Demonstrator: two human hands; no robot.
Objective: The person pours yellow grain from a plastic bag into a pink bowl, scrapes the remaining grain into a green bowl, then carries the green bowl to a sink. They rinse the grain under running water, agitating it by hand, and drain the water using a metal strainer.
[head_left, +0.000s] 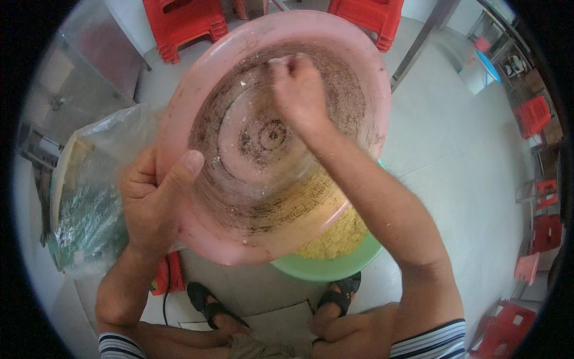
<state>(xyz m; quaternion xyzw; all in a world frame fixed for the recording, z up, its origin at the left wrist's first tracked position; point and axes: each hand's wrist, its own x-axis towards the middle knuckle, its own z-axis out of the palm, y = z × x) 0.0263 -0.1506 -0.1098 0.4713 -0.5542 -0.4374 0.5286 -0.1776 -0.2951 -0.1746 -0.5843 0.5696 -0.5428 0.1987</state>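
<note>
A large pink plastic basin point(264, 244) is tilted, its inside turned towards me. Dark residue and small pale specks coat its inner surface. My left hand point(157, 193) grips its left rim, thumb on the inner side. My right hand point(300, 89) is curled against the far inner wall and blurred. Something whitish shows at its fingertips, but I cannot tell whether it is a held thing. Below and partly hidden by the pink basin is a green basin point(329, 271) with yellow crumbly material point(334, 238) in it.
Red plastic stools point(188, 22) stand beyond the basin and along the right side. To the left, a clear plastic bag point(96, 197) covers something bulky. A metal cabinet point(89, 54) stands behind it. A white bucket point(480, 72) with a blue rim is at far right.
</note>
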